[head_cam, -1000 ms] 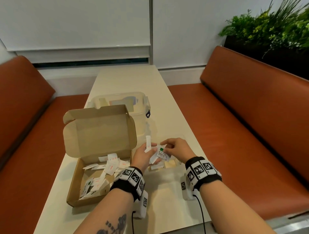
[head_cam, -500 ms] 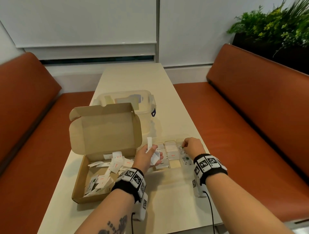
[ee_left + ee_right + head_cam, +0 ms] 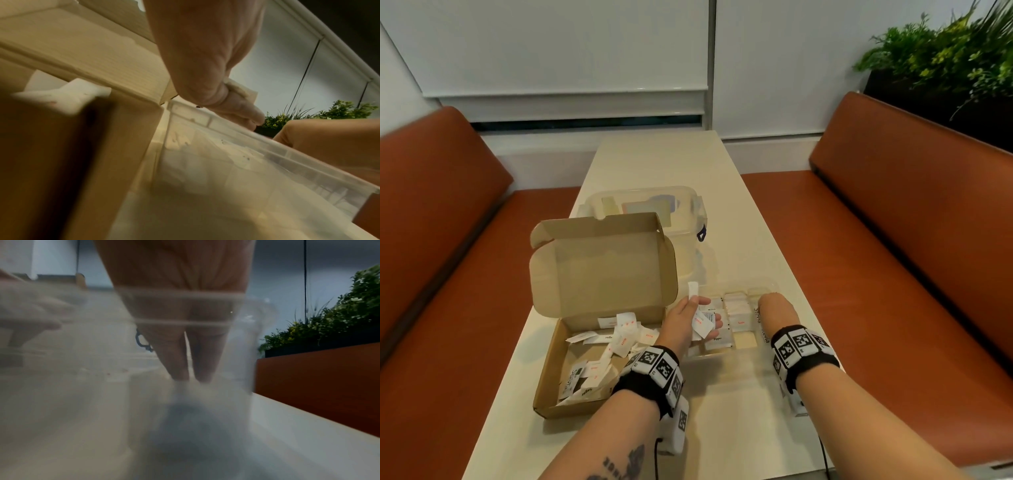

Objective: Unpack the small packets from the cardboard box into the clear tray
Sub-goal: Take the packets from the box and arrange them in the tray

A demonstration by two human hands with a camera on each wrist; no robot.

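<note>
The open cardboard box [image 3: 548, 370] lies left of me with several white packets [image 3: 619, 339] loose inside. Just right of it stands the clear tray [image 3: 763, 285], its compartments holding packets, with Stevia packets [image 3: 757, 314] along the right column. My left hand [image 3: 688, 318] hovers over the tray's left side and grips a small bunch of white packets [image 3: 703, 322], one sticking up. My right hand [image 3: 774, 308] reaches down into the tray's right column; its straight fingers [image 3: 180, 366] touch a packet at the bottom. The left wrist view shows the left hand [image 3: 205, 56] pinching a packet [image 3: 242, 90].
A lidded clear container [image 3: 654, 205] stands behind the box's raised lid [image 3: 602, 270]. The narrow cream table [image 3: 722, 411] runs away from me between two orange benches [image 3: 893, 222]. A planter with greenery [image 3: 945, 58] sits behind the right bench.
My right hand took the Stevia packet from near the left hand to the tray's right column and no longer grips it. The left hand still holds its packets.
</note>
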